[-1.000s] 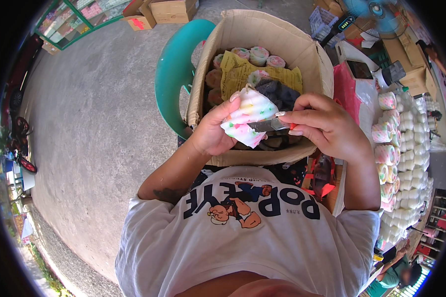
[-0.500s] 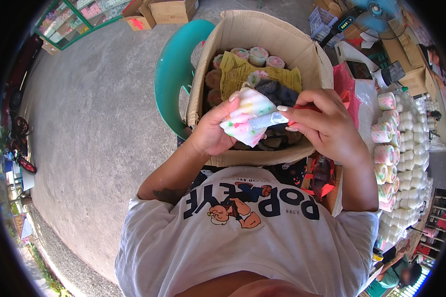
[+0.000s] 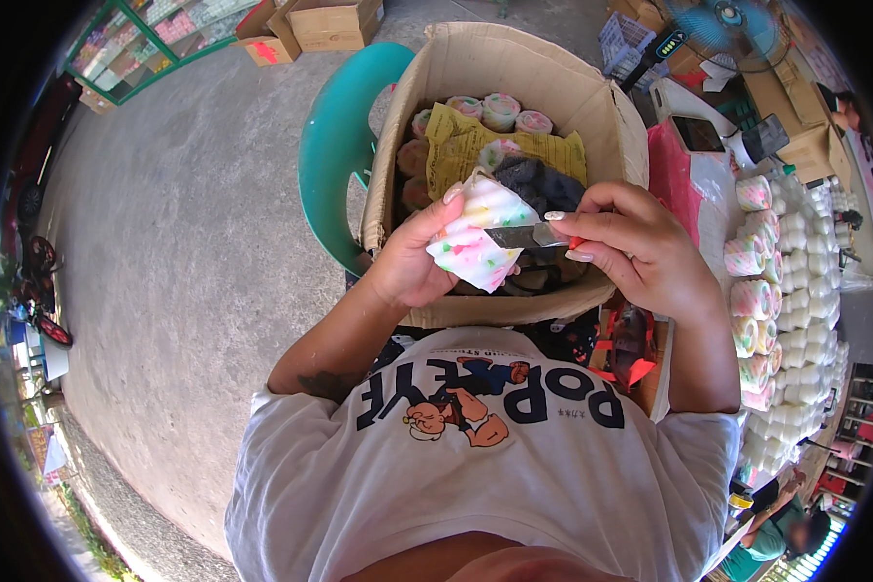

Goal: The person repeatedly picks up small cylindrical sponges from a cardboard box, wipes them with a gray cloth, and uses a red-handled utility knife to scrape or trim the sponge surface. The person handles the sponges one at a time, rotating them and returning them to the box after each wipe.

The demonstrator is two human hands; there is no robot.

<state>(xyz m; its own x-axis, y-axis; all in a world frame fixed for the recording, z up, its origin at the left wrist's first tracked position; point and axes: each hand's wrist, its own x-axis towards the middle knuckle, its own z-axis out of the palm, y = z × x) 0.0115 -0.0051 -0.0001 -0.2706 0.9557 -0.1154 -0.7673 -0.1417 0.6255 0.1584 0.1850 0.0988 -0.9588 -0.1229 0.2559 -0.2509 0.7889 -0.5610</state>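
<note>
My left hand (image 3: 409,260) is closed around a white, waxy-looking candle (image 3: 475,218) with pink, green and yellow patches and a ribbed side. In my right hand (image 3: 645,254) is a knife (image 3: 519,237), pinched by its red handle, which the fingers partly cover. Its flat metal blade points left and lies against the candle's side. Both hands are over an open cardboard box (image 3: 514,53). Inside it several similar candles (image 3: 501,112) stand beside a yellow printed sheet (image 3: 475,144) and a dark grey cloth (image 3: 543,184).
A teal plastic chair (image 3: 330,155) stands left of the box. To the right are rows of white candles (image 3: 800,320) and several coloured ones (image 3: 750,301), plus a phone (image 3: 698,134) and a fan (image 3: 727,29). Another person (image 3: 771,543) is at the lower right.
The candle has tilted slightly in my left hand. The knife blade has turned, from a bright face to a darker one, and still touches the candle.
</note>
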